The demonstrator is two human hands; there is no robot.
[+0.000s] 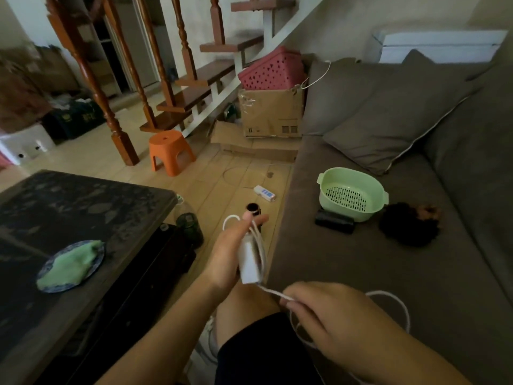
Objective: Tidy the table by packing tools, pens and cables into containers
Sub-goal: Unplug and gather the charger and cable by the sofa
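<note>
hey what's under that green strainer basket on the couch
A dark, flat, boxy object pokes out from beneath the front left edge of the green strainer basket. How far it extends underneath is hidden by the basket, and it is too dim to identify. The basket's inside looks empty.

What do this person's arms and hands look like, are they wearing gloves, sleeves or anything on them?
Both are bare. The left hand and right hand have no gloves, and no rings or watch show. Both forearms are uncovered to the frame edge, so no sleeves are visible. The fingers are uncovered too. Lower down, the person wears dark shorts with a bare knee above them.
</note>
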